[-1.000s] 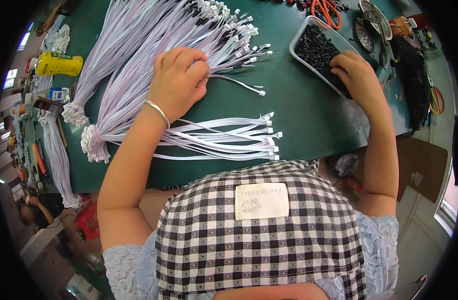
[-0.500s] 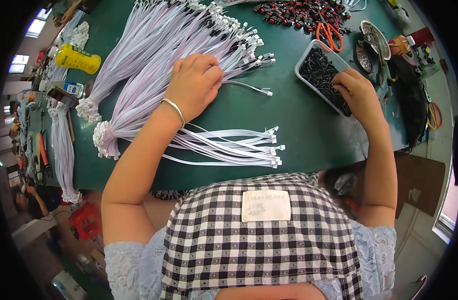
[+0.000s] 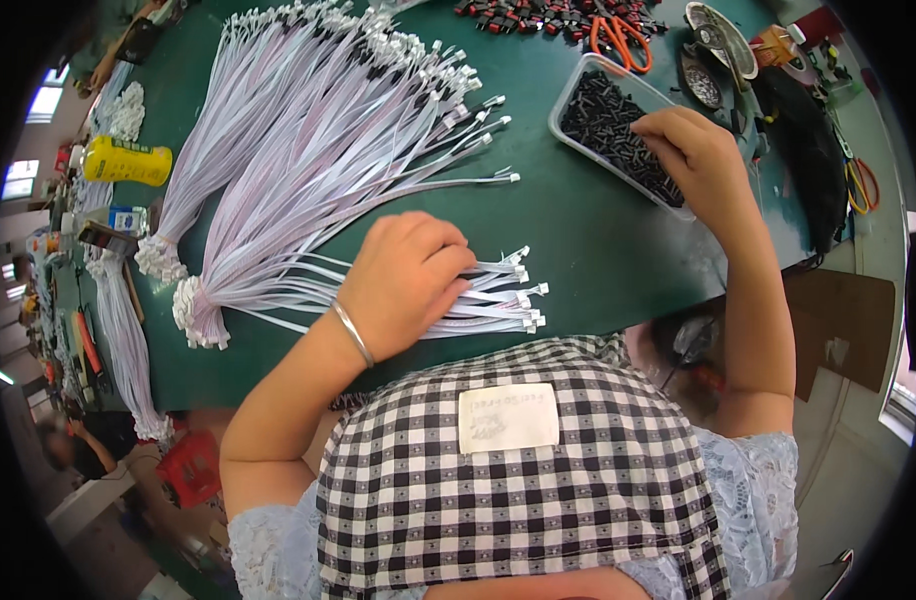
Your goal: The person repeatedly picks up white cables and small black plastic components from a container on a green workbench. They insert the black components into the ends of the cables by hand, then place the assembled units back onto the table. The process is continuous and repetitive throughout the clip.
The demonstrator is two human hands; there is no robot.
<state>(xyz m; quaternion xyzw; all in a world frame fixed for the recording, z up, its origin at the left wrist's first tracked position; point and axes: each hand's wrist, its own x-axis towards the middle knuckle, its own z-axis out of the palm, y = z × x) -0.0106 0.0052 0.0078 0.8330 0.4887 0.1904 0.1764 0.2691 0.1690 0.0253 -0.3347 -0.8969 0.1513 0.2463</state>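
Note:
My left hand (image 3: 406, 280), with a bangle at its wrist, lies curled over a small group of white flat cables (image 3: 488, 312) near the table's front edge. Its fingers are bent and closed on the cables, whose white connector ends stick out to the right. Farther back, a large fan of the same cables (image 3: 318, 150) spreads from a bunched end at the left. My right hand (image 3: 693, 160) is over a clear plastic box (image 3: 568, 140) of short black tubes (image 3: 603, 115). Thumb and fingers are pinched together; whatever lies between their tips is too small to make out.
Orange-handled scissors (image 3: 621, 42) lie by a pile of red and black parts (image 3: 528, 14) at the back. Metal dishes (image 3: 720, 40) stand at the back right. A yellow bottle (image 3: 128, 161) and another cable bundle (image 3: 123, 330) are on the left. The green table (image 3: 618, 270) ends before my checked apron.
My left hand has come nearer, from the big cable fan to the small near group. My right hand's fingertips have shifted toward the middle of the box. The whole view has shifted slightly.

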